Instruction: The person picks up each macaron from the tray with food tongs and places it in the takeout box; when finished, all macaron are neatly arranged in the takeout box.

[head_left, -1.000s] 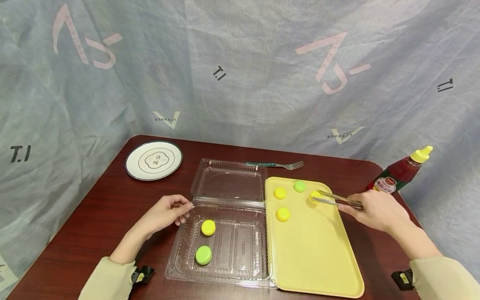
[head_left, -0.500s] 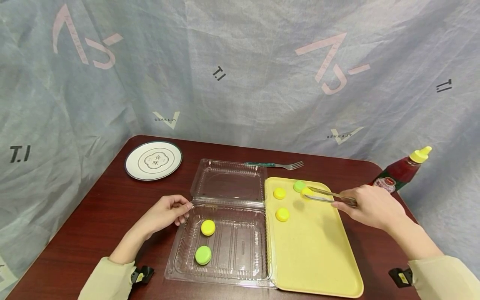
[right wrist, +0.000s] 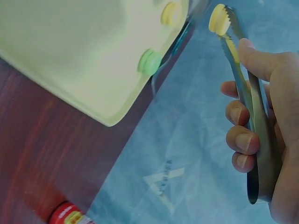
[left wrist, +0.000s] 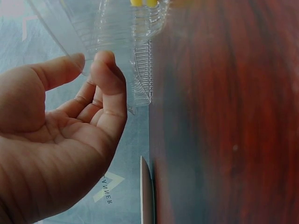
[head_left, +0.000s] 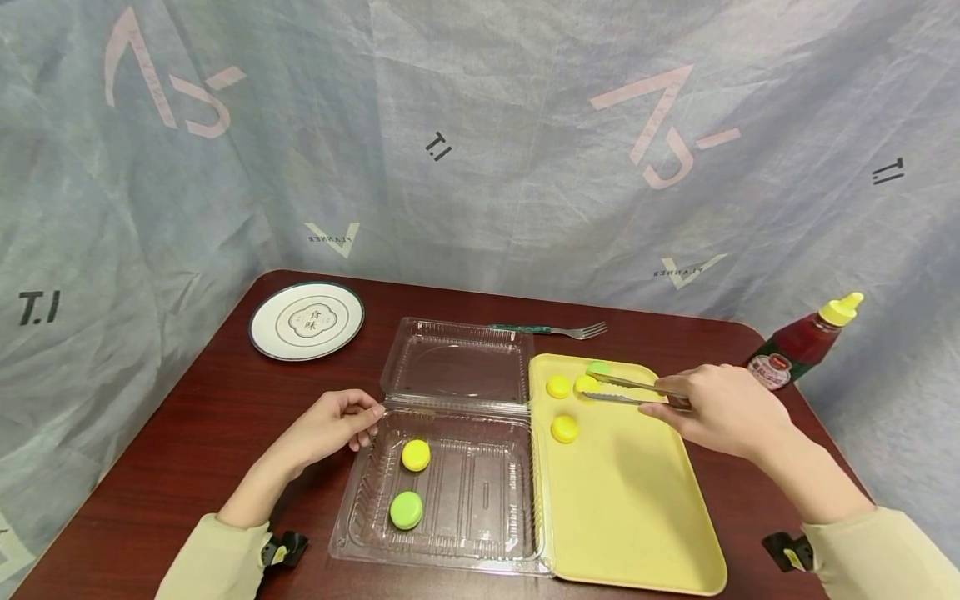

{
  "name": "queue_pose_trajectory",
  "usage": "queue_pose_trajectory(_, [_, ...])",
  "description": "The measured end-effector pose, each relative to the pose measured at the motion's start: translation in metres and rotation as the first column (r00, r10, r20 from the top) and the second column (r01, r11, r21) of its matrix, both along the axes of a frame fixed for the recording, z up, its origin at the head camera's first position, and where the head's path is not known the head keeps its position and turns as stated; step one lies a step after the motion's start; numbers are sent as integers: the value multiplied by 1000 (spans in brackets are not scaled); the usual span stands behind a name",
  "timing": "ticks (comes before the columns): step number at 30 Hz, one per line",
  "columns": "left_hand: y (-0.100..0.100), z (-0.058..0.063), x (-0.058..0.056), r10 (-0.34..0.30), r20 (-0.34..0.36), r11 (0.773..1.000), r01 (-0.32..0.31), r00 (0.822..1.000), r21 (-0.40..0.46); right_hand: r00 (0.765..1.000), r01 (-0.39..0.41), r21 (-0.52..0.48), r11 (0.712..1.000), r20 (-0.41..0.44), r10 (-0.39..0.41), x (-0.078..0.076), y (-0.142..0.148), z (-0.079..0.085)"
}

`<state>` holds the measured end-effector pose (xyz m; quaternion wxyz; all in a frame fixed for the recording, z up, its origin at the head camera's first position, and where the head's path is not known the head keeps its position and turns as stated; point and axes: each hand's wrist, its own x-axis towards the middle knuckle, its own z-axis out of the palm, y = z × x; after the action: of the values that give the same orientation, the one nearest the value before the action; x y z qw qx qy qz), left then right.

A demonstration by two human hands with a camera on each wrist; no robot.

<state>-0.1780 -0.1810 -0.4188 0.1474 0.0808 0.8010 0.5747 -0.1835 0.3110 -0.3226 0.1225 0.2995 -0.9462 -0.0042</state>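
Note:
My right hand (head_left: 723,408) grips metal tongs (right wrist: 264,149) above the yellow tray (head_left: 630,500). Their tips pinch a yellow macaron (right wrist: 217,19), lifted off the tray in the right wrist view. On the tray lie two other yellow macarons, the nearer one (head_left: 566,429) and the farther one (head_left: 558,386), plus a green macaron (head_left: 598,367) partly behind the tongs. My left hand (head_left: 330,429) pinches the left edge of an opened clear plastic container (head_left: 465,492) between thumb and forefinger. Inside its base sit a yellow macaron (head_left: 416,456) and a green macaron (head_left: 407,510).
A white plate (head_left: 277,333) stands at the back left of the dark red table (head_left: 217,400). Behind the container and tray lies a fork (head_left: 581,332) with a green handle. A red sauce bottle (head_left: 795,350) with a yellow cap stands at the right, beyond my right hand.
My right hand has moved left with the tongs, carrying the yellow macaron up off the tray and across in front of the green one. The left hand stays put.

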Motion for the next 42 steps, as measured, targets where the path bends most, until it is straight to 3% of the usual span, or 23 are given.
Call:
queue_pose_trajectory(16, [-1, 1, 0, -1, -5, 1000, 1, 1000, 5, 994, -105, 0, 994, -29, 105, 7, -41, 9])
queue_pose_trajectory(33, [1, 2, 1, -2, -6, 1000, 2, 1000, 4, 986, -164, -4, 986, -18, 164, 10, -75, 4])
queue_pose_trajectory(42, [0, 1, 0, 1, 0, 1000, -1, 1000, 4, 975, -220, 9, 976, -34, 220, 8, -92, -8])
